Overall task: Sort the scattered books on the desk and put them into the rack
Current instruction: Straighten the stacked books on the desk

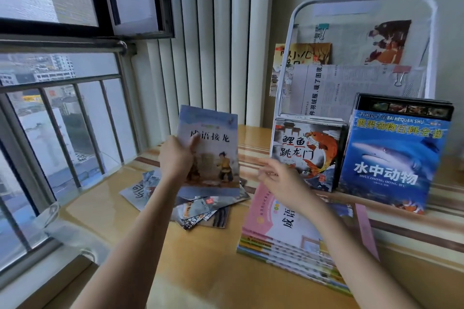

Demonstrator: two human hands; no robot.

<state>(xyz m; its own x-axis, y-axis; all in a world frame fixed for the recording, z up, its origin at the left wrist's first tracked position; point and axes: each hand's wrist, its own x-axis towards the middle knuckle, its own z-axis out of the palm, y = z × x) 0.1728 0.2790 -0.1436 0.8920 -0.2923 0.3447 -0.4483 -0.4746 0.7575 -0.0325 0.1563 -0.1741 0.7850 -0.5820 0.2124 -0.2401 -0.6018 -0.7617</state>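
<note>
Closest to the camera there's a neat stack of pink books (pixel 288 231) lying flat on the yellow desk (pixel 200 271), and the person's right hand (pixel 283 180) hovers just above it with fingers loose and spread, holding nothing. A bit further in, the left hand (pixel 175 158) has its grip pinched on a thin blue storybook (pixel 209 150), thumb on the cover and fingers behind, holding it upright over a messy pile of small books (pixel 190 203) fanned out on the desk. Looks like the sorting step, so the smart move is probably to bring the right hand under the book's free edge so it doesn't flop, match it to the same-size set, and slide it in spine-aligned rather than dropping it. Behind that, a carp picture book (pixel 307 150) and a blue shark book (pixel 394 158) stand leaning at the foot of the white wire rack (pixel 283 65), which already has newspapers (pixel 346 88) clipped in its upper tiers. The desk is glossy, with brown stripes toward the back, so loose covers could slip. On the left is a barred window (pixel 62 120) with buildings outside, and pale ribbed panels run behind.
</note>
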